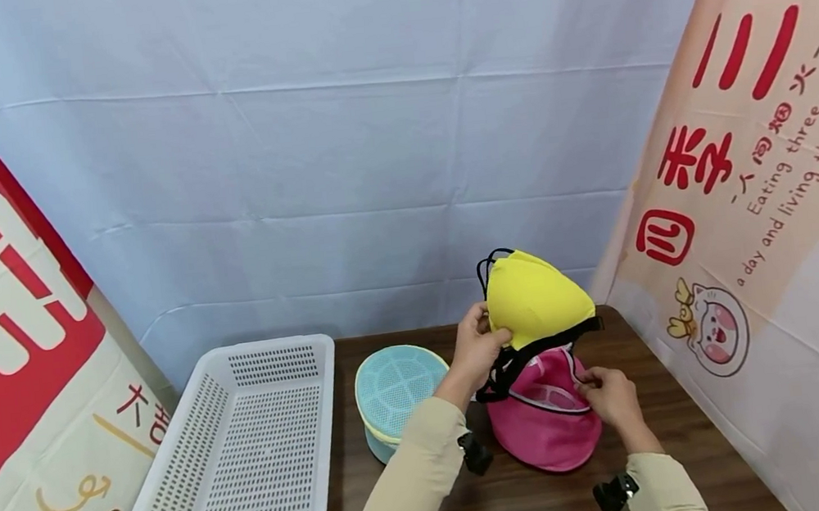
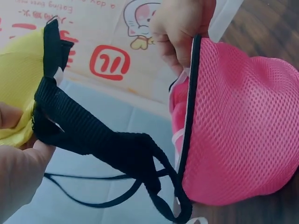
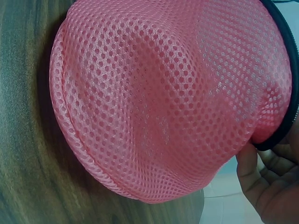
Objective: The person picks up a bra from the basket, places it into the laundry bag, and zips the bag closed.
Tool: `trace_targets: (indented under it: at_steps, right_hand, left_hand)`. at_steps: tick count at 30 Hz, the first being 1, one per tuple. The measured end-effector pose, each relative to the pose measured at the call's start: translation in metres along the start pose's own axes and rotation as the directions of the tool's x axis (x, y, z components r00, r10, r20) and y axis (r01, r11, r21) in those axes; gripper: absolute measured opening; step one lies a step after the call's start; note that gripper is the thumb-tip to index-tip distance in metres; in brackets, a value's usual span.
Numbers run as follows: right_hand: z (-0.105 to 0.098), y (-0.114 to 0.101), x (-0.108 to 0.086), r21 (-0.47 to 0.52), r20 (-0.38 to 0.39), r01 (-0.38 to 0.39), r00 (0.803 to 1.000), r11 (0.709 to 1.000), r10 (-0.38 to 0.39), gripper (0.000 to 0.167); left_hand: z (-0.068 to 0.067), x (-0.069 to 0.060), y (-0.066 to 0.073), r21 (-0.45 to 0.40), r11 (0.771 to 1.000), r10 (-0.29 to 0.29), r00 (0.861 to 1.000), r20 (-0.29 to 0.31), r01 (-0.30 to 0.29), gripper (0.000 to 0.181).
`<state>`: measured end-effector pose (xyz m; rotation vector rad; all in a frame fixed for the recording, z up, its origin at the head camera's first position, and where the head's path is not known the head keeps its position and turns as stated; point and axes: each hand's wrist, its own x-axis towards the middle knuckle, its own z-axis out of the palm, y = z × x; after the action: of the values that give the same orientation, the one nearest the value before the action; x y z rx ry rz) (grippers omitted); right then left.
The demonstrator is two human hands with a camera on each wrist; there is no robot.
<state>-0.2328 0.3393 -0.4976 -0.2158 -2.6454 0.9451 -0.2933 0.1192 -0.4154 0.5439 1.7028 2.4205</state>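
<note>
A yellow bra with black straps is held up at the right of the head view. My left hand pinches it at its left edge. Its black straps dangle beside the mouth of a pink mesh laundry bag. That bag stands on the table with its black-edged zip opening spread. My right hand pinches the rim on the right side, as the right wrist view also shows with the fingers at the black zip edge. Most of the bag's inside is hidden.
On the dark wooden table, a light blue round mesh bag with yellow trim stands left of the pink one. Further left lies a white perforated plastic basket. Pale blue cloth hangs behind, with printed cloths at both sides.
</note>
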Motion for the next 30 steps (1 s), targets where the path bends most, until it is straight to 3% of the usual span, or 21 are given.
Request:
trace_targets:
  at_steps: [5,12,19,24,30]
  right_hand:
    - [-0.001,-0.001,0.000,0.006,0.013,-0.009,1.000,1.000,0.008,0.012]
    - [-0.003,-0.004,-0.001,0.002,0.037,-0.017,0.999,1.000,0.017,0.014]
    - [-0.002,-0.004,-0.001,0.007,0.033,-0.016,0.999,1.000,0.015,0.014]
    - [-0.002,-0.003,-0.002,0.007,0.022,-0.012,1.000,1.000,0.012,0.013]
    - [-0.001,-0.001,-0.001,0.001,0.003,0.004,1.000,1.000,-0.004,0.011]
  left_hand:
    - [0.008,0.005,-0.003,-0.033,0.999,-0.018,1.000,-0.009,0.018,0.035]
    - [0.022,0.010,-0.004,-0.069,0.998,0.010,1.000,-0.002,-0.010,0.034]
    - [0.035,0.010,0.000,-0.051,0.998,0.039,0.999,-0.004,-0.039,0.037]
    - [0.044,0.012,0.002,-0.118,0.992,0.055,0.998,0.006,-0.054,0.037]
    - [0.046,0.010,-0.005,-0.143,0.989,0.035,0.999,0.008,-0.033,0.038]
